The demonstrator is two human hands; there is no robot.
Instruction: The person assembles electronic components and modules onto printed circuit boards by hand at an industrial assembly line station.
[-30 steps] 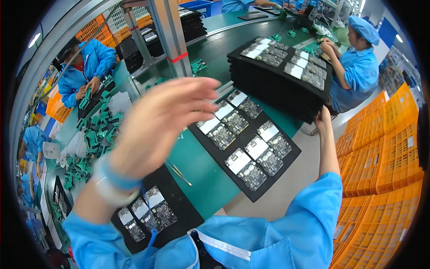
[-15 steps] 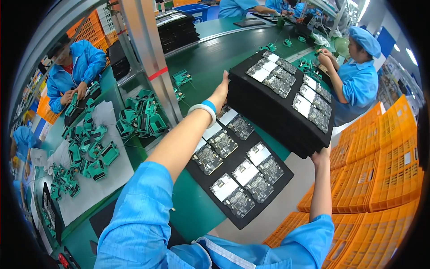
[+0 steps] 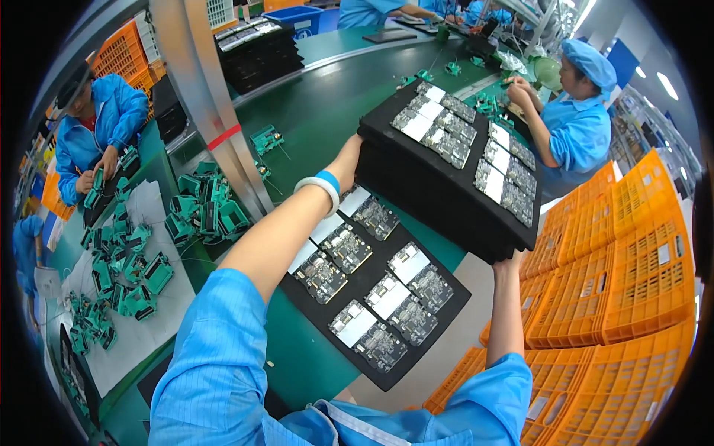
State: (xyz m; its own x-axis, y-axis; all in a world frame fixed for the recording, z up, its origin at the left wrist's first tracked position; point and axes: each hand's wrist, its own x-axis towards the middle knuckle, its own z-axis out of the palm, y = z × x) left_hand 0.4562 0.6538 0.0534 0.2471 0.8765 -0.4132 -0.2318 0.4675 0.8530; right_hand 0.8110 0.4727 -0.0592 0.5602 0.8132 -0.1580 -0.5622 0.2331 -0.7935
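Toward two o'clock from the middle of the view sits a thick stack of black sheets (image 3: 428,189), its top sheet bearing two groups of silver-and-dark circuit boards (image 3: 450,149). The wearer's left hand (image 3: 348,162), near twelve o'clock, lies against the stack's left end, while the right hand (image 3: 509,262), between three and four o'clock, holds the lower edge at its near right corner. Each hand's grip is closed about the stack, which is held between the two; the fingertips are mostly hidden, so how far they curl cannot be told, nor whether the stack's underside rests on anything.

At six o'clock a single black sheet (image 3: 355,285) lies on the green worktop (image 3: 297,349), its near right side reaching past the edge, and it carries two groups of three boards each. The stack overlaps its far edge in the view.

Between eight and nine o'clock, small green parts (image 3: 137,282) lie heaped on a pale sheet (image 3: 113,368), and another green cluster (image 3: 207,208) lies at nine o'clock, just beside a red-banded metal post (image 3: 195,82). At eleven o'clock a black pile (image 3: 260,61) stands beyond the post. Orange crates (image 3: 639,275) rise in stacks around three o'clock. Toward two o'clock, beyond the stack, a blue-capped co-worker (image 3: 576,141) holds something small in both hands; what it is cannot be told
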